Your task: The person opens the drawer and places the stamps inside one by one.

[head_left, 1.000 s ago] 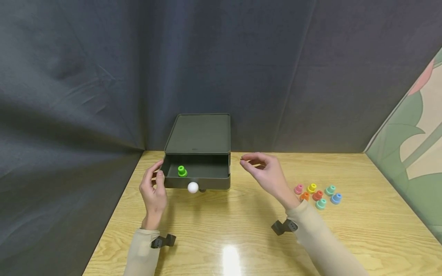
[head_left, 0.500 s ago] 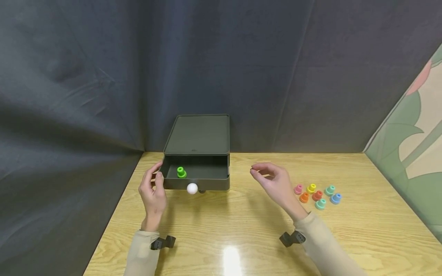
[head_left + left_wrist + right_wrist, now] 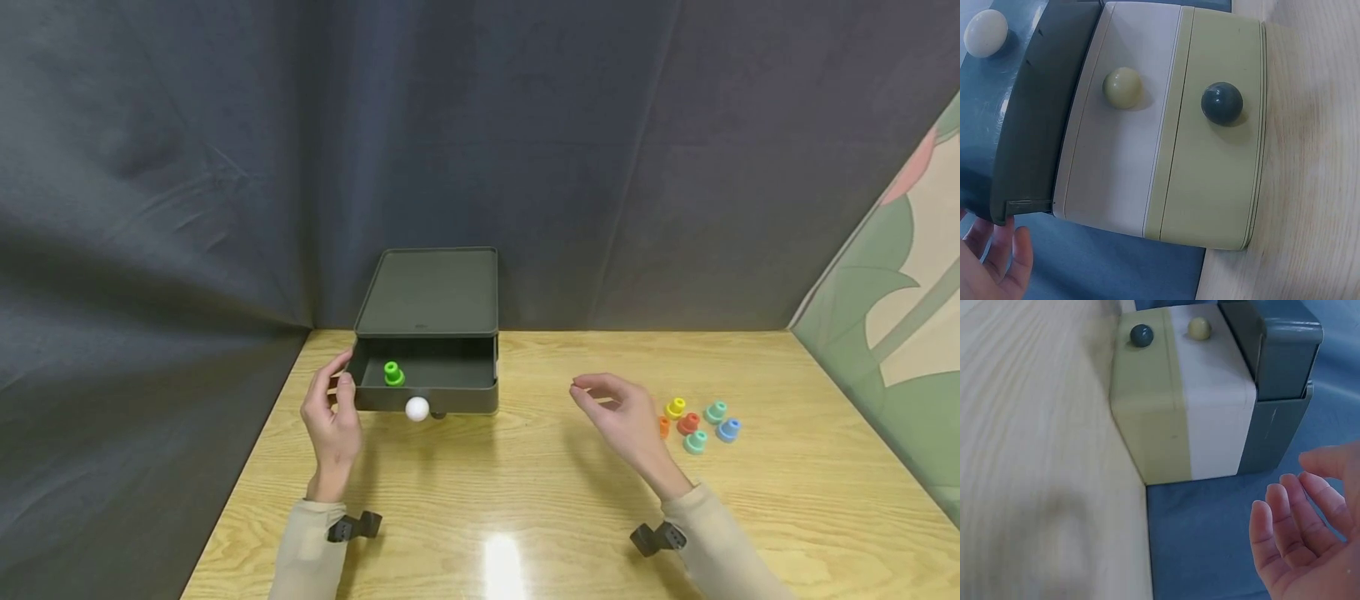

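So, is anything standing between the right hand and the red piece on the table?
Yes: in the head view, the orange piece stands between the right hand and the red piece, partly hidden behind the hand. Nothing visible lies over the red piece itself.

Well behind the bare fingers are two plain, long beige fabric sleeves, each with a black, blocky wrist camera at its cuff.
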The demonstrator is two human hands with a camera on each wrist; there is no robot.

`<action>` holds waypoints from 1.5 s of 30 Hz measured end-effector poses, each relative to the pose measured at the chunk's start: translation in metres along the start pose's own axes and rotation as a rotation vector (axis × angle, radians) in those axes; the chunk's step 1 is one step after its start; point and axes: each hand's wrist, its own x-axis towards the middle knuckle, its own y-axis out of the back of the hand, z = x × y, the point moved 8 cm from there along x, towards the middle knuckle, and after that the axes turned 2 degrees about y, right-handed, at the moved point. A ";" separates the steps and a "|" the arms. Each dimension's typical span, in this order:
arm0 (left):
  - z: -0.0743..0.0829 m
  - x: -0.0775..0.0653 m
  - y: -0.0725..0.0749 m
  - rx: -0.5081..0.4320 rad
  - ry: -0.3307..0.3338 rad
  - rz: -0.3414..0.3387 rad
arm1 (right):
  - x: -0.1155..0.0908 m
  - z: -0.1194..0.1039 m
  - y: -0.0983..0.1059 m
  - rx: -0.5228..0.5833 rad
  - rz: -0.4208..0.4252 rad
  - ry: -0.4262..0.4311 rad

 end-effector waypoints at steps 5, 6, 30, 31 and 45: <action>-0.001 -0.001 0.000 -0.002 0.005 0.003 | -0.008 0.017 0.007 -0.039 0.004 -0.023; -0.001 0.000 0.000 -0.001 0.004 0.001 | -0.009 0.020 0.008 -0.044 0.006 -0.028; 0.000 0.000 -0.001 0.000 0.029 -0.027 | -0.027 0.060 0.058 -0.216 0.079 -0.002; -0.001 0.000 -0.001 0.002 0.033 -0.031 | -0.027 0.061 0.059 -0.223 0.081 -0.002; -0.002 0.000 0.000 0.008 0.038 -0.024 | -0.035 0.076 0.079 -0.303 0.091 -0.054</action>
